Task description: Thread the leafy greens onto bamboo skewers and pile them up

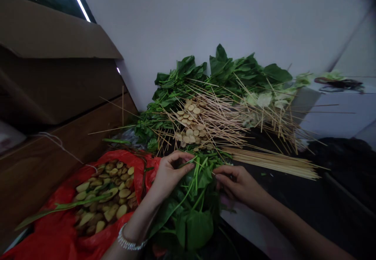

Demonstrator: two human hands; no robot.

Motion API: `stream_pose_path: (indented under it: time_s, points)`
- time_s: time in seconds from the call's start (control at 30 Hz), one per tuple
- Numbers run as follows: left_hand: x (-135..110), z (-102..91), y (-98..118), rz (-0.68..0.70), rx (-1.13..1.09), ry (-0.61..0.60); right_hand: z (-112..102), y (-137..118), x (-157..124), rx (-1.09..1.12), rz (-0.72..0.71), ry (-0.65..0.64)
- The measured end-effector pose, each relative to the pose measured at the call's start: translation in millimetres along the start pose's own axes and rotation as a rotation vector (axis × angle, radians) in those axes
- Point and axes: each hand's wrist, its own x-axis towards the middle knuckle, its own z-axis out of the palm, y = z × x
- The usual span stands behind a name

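Note:
My left hand (170, 172) is curled around a bunch of green leafy stems (194, 209) that lies in front of me, thumb and fingers pinching the stalks. My right hand (237, 183) rests at the bunch's right side, its fingers bent and touching the stems and leaves. A bracelet sits on my left wrist. Just beyond the hands lies a spread of thin bamboo skewers (264, 158), some threaded with pale round slices (190, 129).
A red plastic bag (58, 232) at the left holds several yellowish potato slices (108, 197). A big heap of leafy greens (223, 76) lies against the white wall. Cardboard boxes (53, 76) stand at the left. The dark table runs on to the right.

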Motion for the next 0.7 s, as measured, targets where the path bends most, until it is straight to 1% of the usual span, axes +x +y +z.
stream_pose_path:
  time_s: [0.13,0.3,0.43,0.57,0.7]
  points:
    - [-0.6,0.2,2.1,0.002,0.010,-0.027,-0.2,1.2,0.2,0.015,-0.002,0.000]
    - [-2.7,-0.9,4.0,-0.081,-0.049,-0.055,-0.3,-0.5,0.1,-0.008,-0.012,0.017]
    - [-2.5,-1.3,3.1,-0.121,-0.102,-0.015,0.0,-1.0,-0.5,-0.019,-0.013,0.026]
    - [-1.7,-0.7,3.9,-0.131,-0.112,0.043,0.5,0.2,-1.1,-0.032,-0.022,0.024]
    - [-1.8,0.2,5.1,-0.128,-0.096,0.044,0.8,0.1,-1.0,-0.053,-0.042,0.027]
